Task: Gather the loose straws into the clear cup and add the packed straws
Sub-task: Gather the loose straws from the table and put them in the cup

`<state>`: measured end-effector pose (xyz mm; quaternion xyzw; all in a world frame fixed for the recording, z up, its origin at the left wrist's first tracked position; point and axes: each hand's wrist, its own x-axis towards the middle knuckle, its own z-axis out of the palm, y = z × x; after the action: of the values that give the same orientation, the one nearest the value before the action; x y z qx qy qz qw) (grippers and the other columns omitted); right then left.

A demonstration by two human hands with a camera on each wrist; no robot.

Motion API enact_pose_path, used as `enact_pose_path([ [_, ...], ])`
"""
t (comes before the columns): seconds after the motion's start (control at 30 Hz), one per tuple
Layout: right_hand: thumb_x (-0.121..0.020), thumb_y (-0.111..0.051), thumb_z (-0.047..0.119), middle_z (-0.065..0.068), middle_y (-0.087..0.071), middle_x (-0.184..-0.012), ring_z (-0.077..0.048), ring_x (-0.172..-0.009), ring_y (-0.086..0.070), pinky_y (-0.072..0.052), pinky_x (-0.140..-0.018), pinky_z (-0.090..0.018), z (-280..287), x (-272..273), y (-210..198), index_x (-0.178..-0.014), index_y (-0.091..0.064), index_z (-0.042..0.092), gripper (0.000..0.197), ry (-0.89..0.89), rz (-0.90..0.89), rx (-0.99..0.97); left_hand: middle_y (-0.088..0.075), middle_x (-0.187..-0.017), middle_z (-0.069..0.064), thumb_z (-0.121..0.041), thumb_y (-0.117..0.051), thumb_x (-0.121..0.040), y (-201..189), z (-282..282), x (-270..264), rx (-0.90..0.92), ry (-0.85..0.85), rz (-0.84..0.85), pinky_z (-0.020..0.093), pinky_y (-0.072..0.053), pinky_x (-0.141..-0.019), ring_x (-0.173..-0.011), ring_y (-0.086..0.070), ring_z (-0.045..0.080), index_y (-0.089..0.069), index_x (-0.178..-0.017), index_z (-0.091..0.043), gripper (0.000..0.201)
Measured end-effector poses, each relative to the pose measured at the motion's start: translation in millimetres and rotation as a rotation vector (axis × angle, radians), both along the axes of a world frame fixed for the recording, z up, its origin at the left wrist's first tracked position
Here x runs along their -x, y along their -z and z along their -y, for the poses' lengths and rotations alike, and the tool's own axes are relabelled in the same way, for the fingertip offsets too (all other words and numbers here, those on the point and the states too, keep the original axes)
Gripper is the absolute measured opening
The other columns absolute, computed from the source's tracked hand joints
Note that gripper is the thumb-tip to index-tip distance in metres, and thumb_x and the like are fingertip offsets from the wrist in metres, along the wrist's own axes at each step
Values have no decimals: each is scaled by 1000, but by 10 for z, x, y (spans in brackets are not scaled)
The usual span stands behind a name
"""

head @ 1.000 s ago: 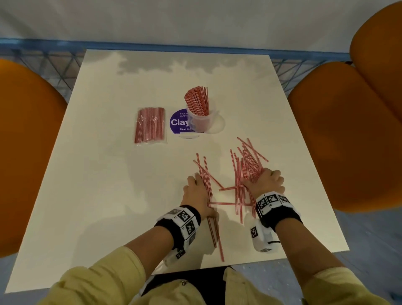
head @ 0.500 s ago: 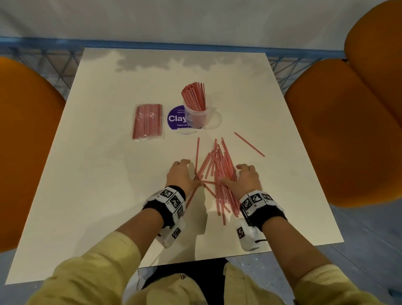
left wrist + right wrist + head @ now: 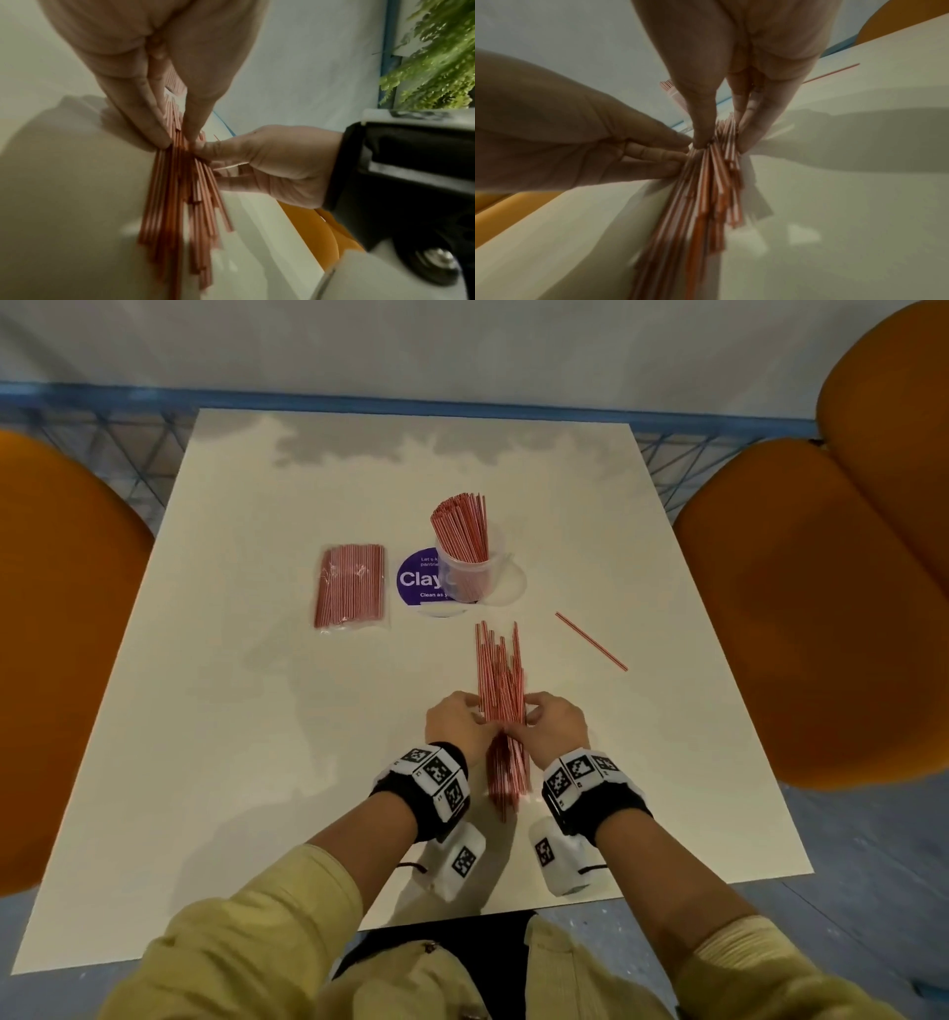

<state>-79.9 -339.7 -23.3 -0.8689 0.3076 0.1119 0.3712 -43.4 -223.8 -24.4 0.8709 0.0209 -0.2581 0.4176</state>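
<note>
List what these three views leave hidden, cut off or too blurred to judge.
- Purple sticker, head view: the clear cup covers the end of its wording.
- Gathered straws, head view: the left hand and right hand cover their middle; count unreadable.
- Same straws' near ends, both wrist views: blurred, cut off by the bottom edge.
- Packed straws: too fine to count.
- Stray straw, left wrist view: barely visible.

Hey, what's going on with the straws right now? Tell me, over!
Left hand and right hand pinch the straw bundle together on the table. One stray straw lies apart. Clear cup part-filled, path open. Packed straws untouched.
</note>
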Motion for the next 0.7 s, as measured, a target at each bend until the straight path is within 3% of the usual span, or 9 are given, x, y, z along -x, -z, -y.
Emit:
enact_pose_path([
  [0.17, -81, -70, 24, -9, -72, -104, -21, -94, -67, -52, -91, -28, -47, -45, 46, -111, -68, 8, 34, 131, 52, -119, -67, -111, 10, -28, -59, -88, -18, 59, -34, -21, 53, -28, 24, -43, -83, -105, -62, 24, -57, -118, -6, 37],
  [0.27, -83, -68, 16, -13, -73, -100, -23, -86, -68, -55, -87, -32, -82, -64, 50, -105, -71, 5, 25, 202, 66, -273, -62, -119, 16, -27, -44, -95, -14, 93, -49, -32, 129, -83, 28, -42, -83, -108, -59, 30, -52, -120, -1, 36],
  [0.33, -84, -66, 12, -18, -72, -101, -30, -90, -70, -56, -88, -40, -109, -75, 54, -105, -71, 3, 24, 250, 82, -349, -57, -124, 20, -26, -35, -99, -34, 110, -54, -10, 147, -120, 31, -42, -85, -112, -55, 34, -45, -122, 4, 39],
  [0.47, -85, -61, 5, -20, -71, -103, -32, -94, -68, -55, -88, -44, -184, -114, 53, -107, -69, 1, 24, 247, 121, -366, -52, -128, 23, -33, -25, -101, -41, 96, -84, 56, 127, -171, 32, -41, -87, -114, -53, 34, -38, -126, 6, 48],
  [0.6, -82, -59, 0, -19, -70, -91, -31, -85, -66, -56, -86, -41, -218, -159, 10, -102, -71, -1, 23, 175, 130, -359, -56, -122, 19, -43, -29, -98, -14, 46, -120, 133, 70, -175, 29, -39, -80, -104, -56, 30, -39, -125, 4, 55],
  [0.67, -81, -60, -5, -21, -69, -90, -33, -84, -66, -57, -81, -39, -199, -177, -13, -103, -69, -5, 23, 198, 158, -425, -58, -118, 18, -45, -32, -97, 6, 13, -158, 176, 45, -155, 31, -42, -86, -108, -56, 31, -43, -123, 3, 56],
  [0.7, -80, -61, -7, -19, -67, -89, -30, -79, -66, -58, -76, -33, -189, -184, -35, -103, -67, -8, 24, 208, 179, -456, -59, -117, 17, -45, -33, -97, 16, -1, -177, 204, 38, -152, 33, -44, -90, -109, -57, 32, -45, -122, 2, 55],
])
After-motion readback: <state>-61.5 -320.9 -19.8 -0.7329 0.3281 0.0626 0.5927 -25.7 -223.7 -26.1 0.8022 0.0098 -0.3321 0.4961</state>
